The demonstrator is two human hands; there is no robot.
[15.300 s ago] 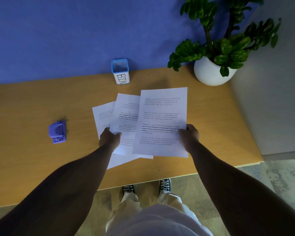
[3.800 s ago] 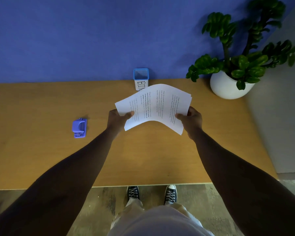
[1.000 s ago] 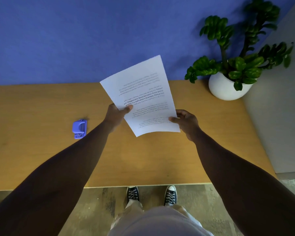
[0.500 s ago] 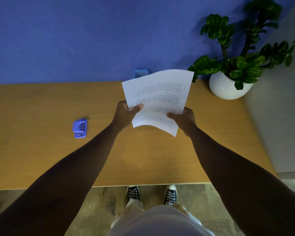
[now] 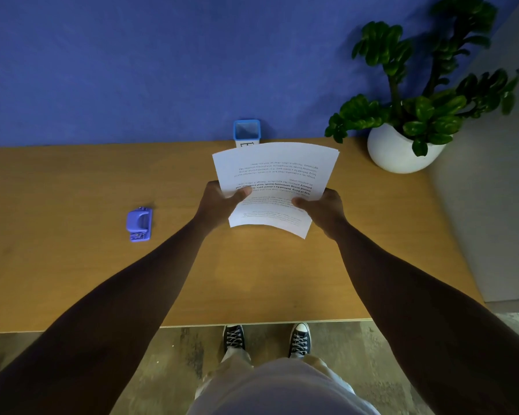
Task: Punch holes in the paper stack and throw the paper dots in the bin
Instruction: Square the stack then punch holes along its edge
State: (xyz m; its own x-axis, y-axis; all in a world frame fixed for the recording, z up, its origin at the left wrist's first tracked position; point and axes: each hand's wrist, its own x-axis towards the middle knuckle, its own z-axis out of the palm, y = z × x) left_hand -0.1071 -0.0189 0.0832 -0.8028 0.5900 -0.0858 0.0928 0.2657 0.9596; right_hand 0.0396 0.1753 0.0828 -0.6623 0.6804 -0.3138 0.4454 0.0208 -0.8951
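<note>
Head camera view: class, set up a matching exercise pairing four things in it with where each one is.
Things:
1. paper stack
2. hole punch
3. bin
4. potted plant

Places:
A. far right of the desk
B. against the blue wall, behind the paper
C. on the desk, left of the arms
D. held in both hands

Pairs: 1-D, 2-C, 3-B, 4-A

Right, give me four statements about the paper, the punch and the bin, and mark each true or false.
1. Both the left hand and the right hand hold the paper stack. True.
2. The hole punch sits on the stack. False: it lies on the table, apart, on the person's left.
3. The bin stands at the table's far edge, by the wall. True.
4. The stack lies flat on the table. False: it is held up, curved.
</note>
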